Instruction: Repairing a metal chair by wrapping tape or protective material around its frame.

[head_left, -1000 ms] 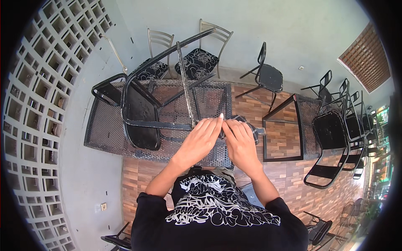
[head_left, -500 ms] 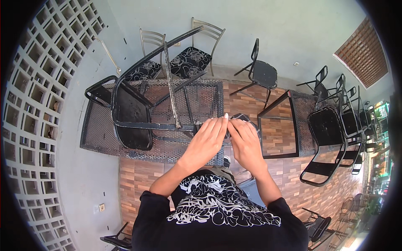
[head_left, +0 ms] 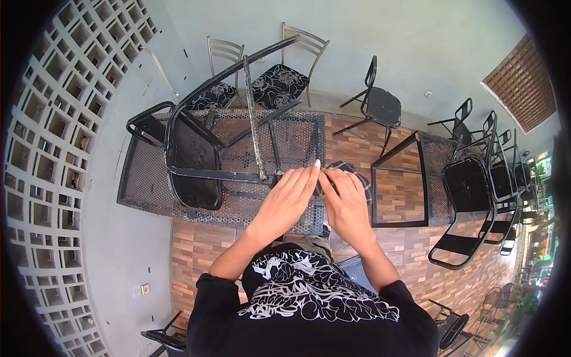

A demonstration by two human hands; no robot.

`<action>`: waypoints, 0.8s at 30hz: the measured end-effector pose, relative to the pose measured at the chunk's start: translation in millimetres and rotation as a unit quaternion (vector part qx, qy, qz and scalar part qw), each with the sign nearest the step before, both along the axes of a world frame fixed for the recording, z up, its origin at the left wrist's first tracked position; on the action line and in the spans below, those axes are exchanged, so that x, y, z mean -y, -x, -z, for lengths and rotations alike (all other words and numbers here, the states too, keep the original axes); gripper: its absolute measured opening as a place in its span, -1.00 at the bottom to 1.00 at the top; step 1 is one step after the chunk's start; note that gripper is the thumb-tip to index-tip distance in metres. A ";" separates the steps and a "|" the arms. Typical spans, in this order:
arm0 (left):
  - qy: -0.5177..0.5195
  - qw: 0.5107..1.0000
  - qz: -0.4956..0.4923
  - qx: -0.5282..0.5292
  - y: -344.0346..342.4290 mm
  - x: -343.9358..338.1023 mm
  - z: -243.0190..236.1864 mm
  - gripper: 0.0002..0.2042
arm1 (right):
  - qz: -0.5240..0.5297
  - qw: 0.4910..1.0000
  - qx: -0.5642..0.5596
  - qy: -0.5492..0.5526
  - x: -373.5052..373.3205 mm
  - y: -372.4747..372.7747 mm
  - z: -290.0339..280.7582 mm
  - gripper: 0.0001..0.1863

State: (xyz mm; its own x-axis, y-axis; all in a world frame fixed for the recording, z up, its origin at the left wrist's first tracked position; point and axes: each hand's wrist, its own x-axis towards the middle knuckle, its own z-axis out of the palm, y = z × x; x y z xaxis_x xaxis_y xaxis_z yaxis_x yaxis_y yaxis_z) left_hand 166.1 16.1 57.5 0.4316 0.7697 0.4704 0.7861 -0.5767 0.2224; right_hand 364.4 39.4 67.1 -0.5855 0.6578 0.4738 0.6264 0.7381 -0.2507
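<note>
My left hand (head_left: 286,199) and my right hand (head_left: 346,202) meet at the fingertips in front of my body, both with fingers closed and bent over. Dark plaid cloth (head_left: 361,181) shows beyond the right hand and between the two hands; the fingers cover most of it. Left of my left hand, a black metal chair (head_left: 193,152) with worn paint lies tipped over on a perforated metal tabletop (head_left: 143,178). One of its scuffed bars (head_left: 226,176) runs close to the left hand; I cannot tell whether they touch.
Two chairs with floral seats (head_left: 279,86) and a black chair (head_left: 382,107) stand by the far wall. An open black table frame (head_left: 423,178) is on the right, beside several black chairs (head_left: 470,184). Patterned brick-like flooring (head_left: 404,250) lies below; a lattice wall (head_left: 47,178) rises left.
The view has shifted slightly, so the chairs and table appear a little to the right. My hands stay together, with the left fingertips slightly shifted; the tipped chair looks unmoved on the tabletop.
</note>
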 end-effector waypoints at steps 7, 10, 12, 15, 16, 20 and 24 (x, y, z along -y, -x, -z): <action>0.036 0.999 -0.012 0.020 30.1 4.8 3.4 -0.32 | -0.015 1.000 -0.011 -0.017 0.7 34.6 5.2 -0.41; 0.028 0.999 -0.012 0.028 33.0 5.6 5.7 -0.32 | -0.015 1.000 0.001 -0.024 1.9 38.0 6.0 -0.42; 0.024 0.999 -0.012 0.028 32.3 5.3 6.3 -0.31 | -0.014 1.000 0.001 -0.022 1.5 37.7 5.6 -0.41; 0.021 0.999 -0.016 0.029 30.6 5.8 6.7 -0.32 | -0.018 1.000 -0.007 -0.023 1.8 37.2 5.3 -0.40; 0.019 0.999 -0.020 0.029 29.7 5.6 6.6 -0.32 | -0.017 1.000 -0.005 -0.022 1.7 36.8 4.4 -0.40; 0.022 0.999 -0.025 0.021 25.7 5.6 6.3 -0.33 | -0.025 1.000 -0.005 -0.008 -0.3 30.0 5.0 -0.39; 0.021 0.999 -0.026 0.009 16.3 4.6 1.6 -0.33 | -0.032 0.999 -0.004 -0.007 -1.9 18.9 2.4 -0.38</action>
